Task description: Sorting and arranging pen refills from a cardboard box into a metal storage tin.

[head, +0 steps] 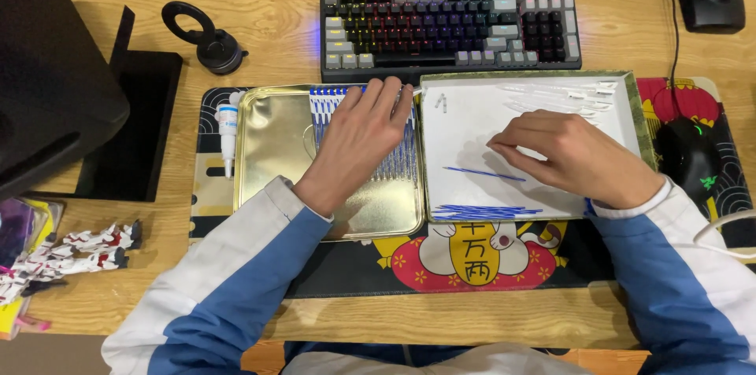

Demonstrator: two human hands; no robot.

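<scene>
My left hand (pixel 358 139) lies flat, fingers spread, on a row of thin blue-and-white sticks (pixel 398 161) inside a shiny gold metal tray (pixel 272 139). My right hand (pixel 563 153) rests in a white-lined box lid (pixel 465 119) beside it, fingertips pinched together near the lid's middle; whether they hold a stick I cannot tell. A single blue stick (pixel 483 174) lies just below those fingers. A bundle of blue sticks (pixel 480 210) sits along the lid's near edge. Clear plastic caps (pixel 563 96) are piled at its far right corner.
A backlit keyboard (pixel 449 25) lies behind the trays. A black mouse (pixel 687 156) is at right on the patterned desk mat (pixel 472 257). A small white bottle (pixel 228 127) lies left of the gold tray. A black ring stand (pixel 206 38) and dark box (pixel 55 76) are far left.
</scene>
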